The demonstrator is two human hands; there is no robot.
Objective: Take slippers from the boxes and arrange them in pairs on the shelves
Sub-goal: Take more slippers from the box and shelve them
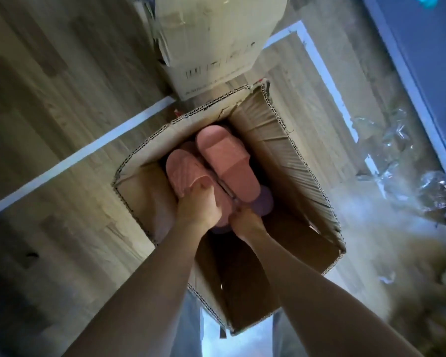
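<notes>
Both forearms [150,287] uncovered from wrist to frame edge. Left hand [198,204] and right hand [245,222] bare. One small dark mark on left forearm. Lower body: light blue-grey trousers [191,323], denim-like, both legs partly visible, detail blurred

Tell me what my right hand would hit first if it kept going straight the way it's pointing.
Your right hand points into the box and seems to grip the heel of the right-hand pink slipper, so it would push into that first; depth is unclear.
</notes>
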